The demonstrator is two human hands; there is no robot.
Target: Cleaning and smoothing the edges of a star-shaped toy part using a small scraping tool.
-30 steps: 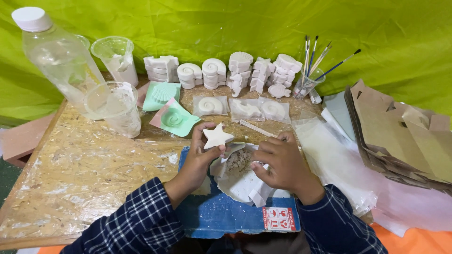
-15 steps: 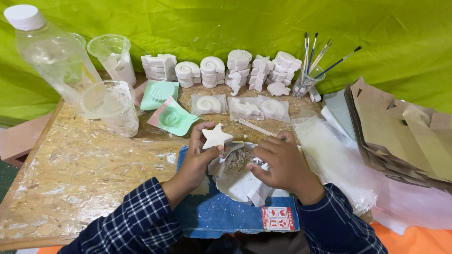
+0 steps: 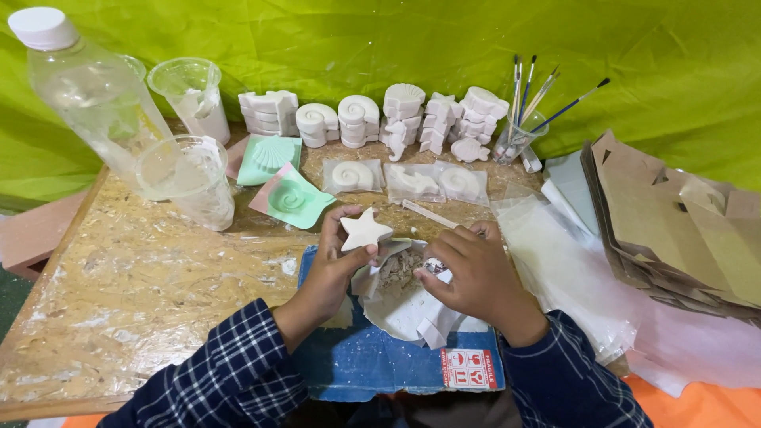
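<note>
Two bare hands low over a crumpled white sheet [image 3: 412, 317] on a blue board [image 3: 357, 361], near the front edge of the chipboard table [image 3: 143, 285]. Left hand [image 3: 333, 273] closed round a white star [image 3: 365, 230], thumb on its lower edge and fingers behind, star face up just above the sheet's far left corner. Right hand [image 3: 472, 273] curled, fingertips drawn together beside a heap of grey crumbs [image 3: 396, 271]; something small and pale at the tips, but impossible to tell whether truly gripped or what it is. Judging by this: best to grip the star by its body, not by a point, since such thin arms probably snap easily; light pressure only, short strokes, turning the piece a little at a time with the left hand; all work over the sheet, so that dust and chips land there. Farther back, well apart from both hands: two green moulds [image 3: 289, 198], stacks of white shell casts [image 3: 404, 115], brushes in a jar [image 3: 515, 139], a clear bottle [image 3: 91, 95], plastic cups [image 3: 190, 182], and brown paper bags [image 3: 674, 230] at the right.
</note>
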